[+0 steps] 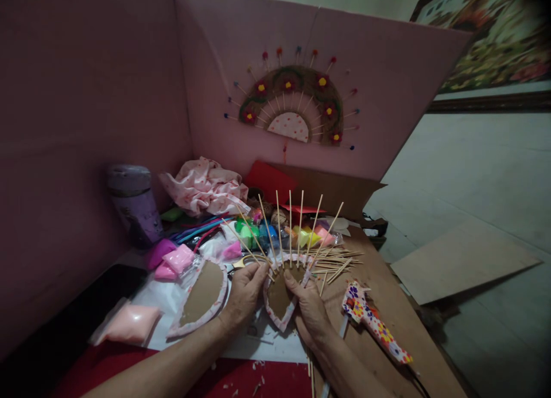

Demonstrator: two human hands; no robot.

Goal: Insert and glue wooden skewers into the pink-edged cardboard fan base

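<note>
Between my two hands is a teardrop-shaped cardboard piece (279, 297) edged with pale patterned fabric, its point facing me. Several thin wooden sticks (290, 226) fan out from its rounded far edge. My left hand (245, 292) pinches the left side, close to the leftmost sticks. On the right side, my right hand (310, 303) grips the piece, thumb lying on the cardboard near the stick ends. A second fabric-edged cardboard piece (202, 297), shaped like a half leaf, lies left of my left hand. Loose wooden sticks (338, 262) are piled beyond my right hand.
A flower-patterned glue gun (374, 323) lies at right with its cord. Clay packets (133, 323), scissors (247, 261), crumpled fabric (206, 186) and a purple tumbler (135, 206) crowd the left and back. A decorated half-round craft (293, 102) hangs on the pink panel.
</note>
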